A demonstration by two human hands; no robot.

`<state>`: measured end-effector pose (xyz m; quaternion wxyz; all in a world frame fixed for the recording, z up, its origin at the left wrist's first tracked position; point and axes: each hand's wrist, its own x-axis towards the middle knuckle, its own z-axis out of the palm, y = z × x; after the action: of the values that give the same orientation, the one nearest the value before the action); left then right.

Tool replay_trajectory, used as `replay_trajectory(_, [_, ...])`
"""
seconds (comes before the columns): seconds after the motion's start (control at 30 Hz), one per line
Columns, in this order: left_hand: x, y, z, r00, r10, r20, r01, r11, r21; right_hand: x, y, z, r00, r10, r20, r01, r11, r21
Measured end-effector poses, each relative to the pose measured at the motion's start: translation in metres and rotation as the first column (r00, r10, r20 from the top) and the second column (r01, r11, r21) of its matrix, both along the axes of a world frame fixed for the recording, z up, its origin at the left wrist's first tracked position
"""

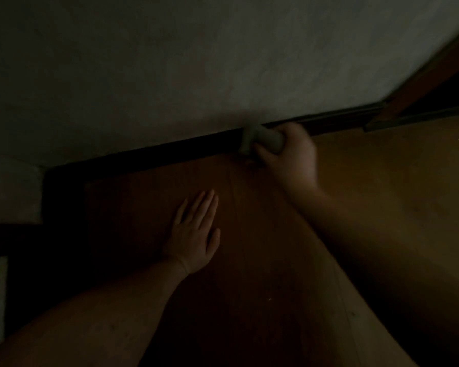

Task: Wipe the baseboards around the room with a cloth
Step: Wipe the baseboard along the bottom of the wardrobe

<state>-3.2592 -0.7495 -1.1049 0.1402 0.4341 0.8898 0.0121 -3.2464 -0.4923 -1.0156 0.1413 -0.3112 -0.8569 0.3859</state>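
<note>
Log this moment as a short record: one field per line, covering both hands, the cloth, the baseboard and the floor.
lighting: very dim, detail limited
right hand: grips the cloth, blurred
cloth: pale, bunched, pressed against the baseboard
baseboard: dark strip along the foot of the wall
wall: pale, plain
left hand: flat on the floor, fingers straight, holding nothing
floor: brown wood
door frame: brown, at the far right end of the wall
</note>
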Motion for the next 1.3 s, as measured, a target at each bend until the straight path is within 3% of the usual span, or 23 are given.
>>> replay_trajectory(0.1, [0.001,0.0,0.002,1.0,-0.006,0.003,0.006,1.0,0.007,-0.03,-0.061,0.0,0.995,-0.003,-0.097,-0.015,0.983,-0.185])
replay_trajectory(0.27, [0.0,-0.001,-0.002,0.999,-0.02,-0.037,0.022,0.999,0.035,-0.044,-0.079,0.0,0.997,0.013,-0.076,-0.029,0.976,-0.217])
replay_trajectory(0.67, [0.001,0.001,0.003,0.999,-0.013,-0.029,0.013,1.0,0.008,0.054,0.167,0.016,0.938,-0.326,0.115,0.314,0.942,0.117])
replay_trajectory(1.0, [0.0,0.002,0.004,0.999,-0.014,-0.045,0.013,1.0,-0.027,0.063,0.185,0.007,0.927,-0.366,0.078,0.346,0.919,0.191])
replay_trajectory(1.17, [0.001,0.002,0.006,0.999,-0.021,-0.03,0.02,1.0,-0.016,0.065,0.194,0.026,0.935,-0.268,0.234,0.217,0.951,0.221])
replay_trajectory(1.23, [-0.002,0.002,0.008,1.0,-0.011,-0.003,0.01,1.0,-0.008,0.064,0.183,0.048,0.926,-0.138,0.35,0.026,0.951,0.307])
replay_trajectory(1.3, [-0.002,-0.001,0.008,1.0,-0.019,0.02,0.019,1.0,-0.008,0.077,0.152,0.073,0.904,0.145,0.403,-0.273,0.92,0.281])
